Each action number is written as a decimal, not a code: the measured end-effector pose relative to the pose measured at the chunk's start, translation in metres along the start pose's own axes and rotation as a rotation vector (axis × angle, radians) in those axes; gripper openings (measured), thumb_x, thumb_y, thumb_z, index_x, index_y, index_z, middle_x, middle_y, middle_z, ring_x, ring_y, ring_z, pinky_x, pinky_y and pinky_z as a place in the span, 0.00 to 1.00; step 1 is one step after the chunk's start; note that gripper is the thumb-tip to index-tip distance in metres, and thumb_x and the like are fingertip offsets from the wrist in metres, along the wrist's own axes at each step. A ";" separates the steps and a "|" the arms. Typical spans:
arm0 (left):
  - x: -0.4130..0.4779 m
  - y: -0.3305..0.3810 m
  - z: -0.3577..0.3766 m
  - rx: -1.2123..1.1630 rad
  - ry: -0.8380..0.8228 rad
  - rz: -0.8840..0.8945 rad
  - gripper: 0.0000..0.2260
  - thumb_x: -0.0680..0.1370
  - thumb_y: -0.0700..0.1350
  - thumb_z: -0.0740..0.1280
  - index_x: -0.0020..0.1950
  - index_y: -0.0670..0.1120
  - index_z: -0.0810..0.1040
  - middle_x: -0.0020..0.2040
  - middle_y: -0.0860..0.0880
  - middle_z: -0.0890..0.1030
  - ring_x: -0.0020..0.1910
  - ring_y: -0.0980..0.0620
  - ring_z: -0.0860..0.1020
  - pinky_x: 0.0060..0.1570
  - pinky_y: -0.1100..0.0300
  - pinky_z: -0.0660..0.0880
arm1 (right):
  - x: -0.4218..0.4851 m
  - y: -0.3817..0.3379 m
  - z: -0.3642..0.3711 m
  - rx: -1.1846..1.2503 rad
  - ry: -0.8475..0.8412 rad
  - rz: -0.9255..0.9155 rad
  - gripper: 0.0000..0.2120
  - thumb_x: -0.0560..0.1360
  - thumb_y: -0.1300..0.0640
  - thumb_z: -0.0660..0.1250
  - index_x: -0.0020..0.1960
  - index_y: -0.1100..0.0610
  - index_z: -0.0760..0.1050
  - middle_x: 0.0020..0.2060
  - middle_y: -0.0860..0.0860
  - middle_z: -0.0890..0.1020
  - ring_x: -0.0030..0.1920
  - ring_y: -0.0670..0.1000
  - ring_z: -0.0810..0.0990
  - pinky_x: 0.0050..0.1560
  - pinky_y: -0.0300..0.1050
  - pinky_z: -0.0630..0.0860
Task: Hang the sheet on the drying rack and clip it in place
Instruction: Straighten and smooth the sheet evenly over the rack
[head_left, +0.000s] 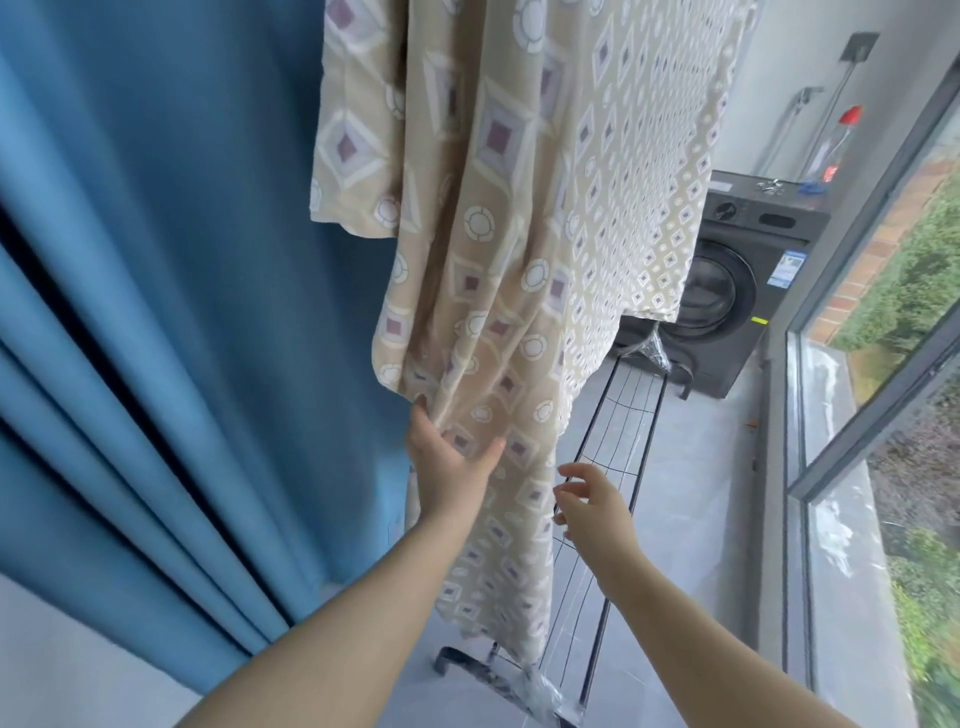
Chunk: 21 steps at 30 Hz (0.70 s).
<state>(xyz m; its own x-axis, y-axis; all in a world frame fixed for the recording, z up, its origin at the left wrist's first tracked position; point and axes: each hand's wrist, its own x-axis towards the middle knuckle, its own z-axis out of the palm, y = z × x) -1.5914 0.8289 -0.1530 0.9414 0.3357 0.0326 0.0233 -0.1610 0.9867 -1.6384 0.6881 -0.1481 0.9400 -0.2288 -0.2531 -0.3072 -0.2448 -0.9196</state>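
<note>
"Left forearm (332, 623) and right forearm (691, 623) sit closest, both stretched forward and up toward the sheet (519, 249)."

"Where does the sheet hang?"

"Over the drying rack (621, 415), whose top rail is out of view. The cloth falls in long vertical folds past the near end of the rack's wire bottom shelf, almost to the floor. Lengthwise it runs along the rack, away from me toward the washing machine (727, 291)."

"And your hands?"

"My left hand (452, 460) grips a bunch of folds at the near edge, fingers behind the cloth, thumb in front. My right hand (592, 504) is loosely open and holds nothing. It is just beside that same edge, on the window side, not touching as far as I can tell."

"Any clips?"

"None that I can see. I judge the sheet hung but bunched at this near end, so the folds want spreading along the rail before clipping. The left hand is nearer and has the cloth, so the pull would come toward me, along the rack's length."
</note>
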 end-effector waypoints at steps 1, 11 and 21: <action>-0.002 0.003 0.005 0.013 -0.033 0.033 0.43 0.61 0.47 0.79 0.71 0.48 0.60 0.66 0.48 0.67 0.61 0.49 0.73 0.62 0.52 0.72 | 0.002 -0.002 -0.001 -0.009 0.020 -0.015 0.18 0.77 0.63 0.58 0.65 0.52 0.69 0.50 0.48 0.76 0.37 0.48 0.76 0.34 0.40 0.71; 0.019 0.067 0.003 0.128 -0.122 0.171 0.13 0.73 0.47 0.70 0.55 0.46 0.74 0.47 0.52 0.81 0.45 0.54 0.79 0.48 0.59 0.75 | 0.031 -0.046 0.004 -0.125 -0.084 -0.199 0.11 0.78 0.56 0.63 0.59 0.52 0.71 0.47 0.46 0.78 0.42 0.45 0.78 0.35 0.34 0.69; 0.044 0.065 -0.057 0.276 0.085 0.160 0.04 0.76 0.47 0.65 0.43 0.49 0.74 0.42 0.47 0.82 0.46 0.44 0.80 0.51 0.50 0.76 | 0.004 -0.055 0.037 -0.398 -0.273 -0.486 0.17 0.73 0.63 0.65 0.31 0.47 0.65 0.30 0.46 0.72 0.35 0.47 0.71 0.35 0.33 0.66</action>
<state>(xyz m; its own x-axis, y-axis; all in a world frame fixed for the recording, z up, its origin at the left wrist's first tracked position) -1.5679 0.8862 -0.0780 0.9094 0.3601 0.2082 -0.0211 -0.4598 0.8878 -1.6123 0.7357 -0.1097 0.9727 0.2277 0.0456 0.1769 -0.5992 -0.7808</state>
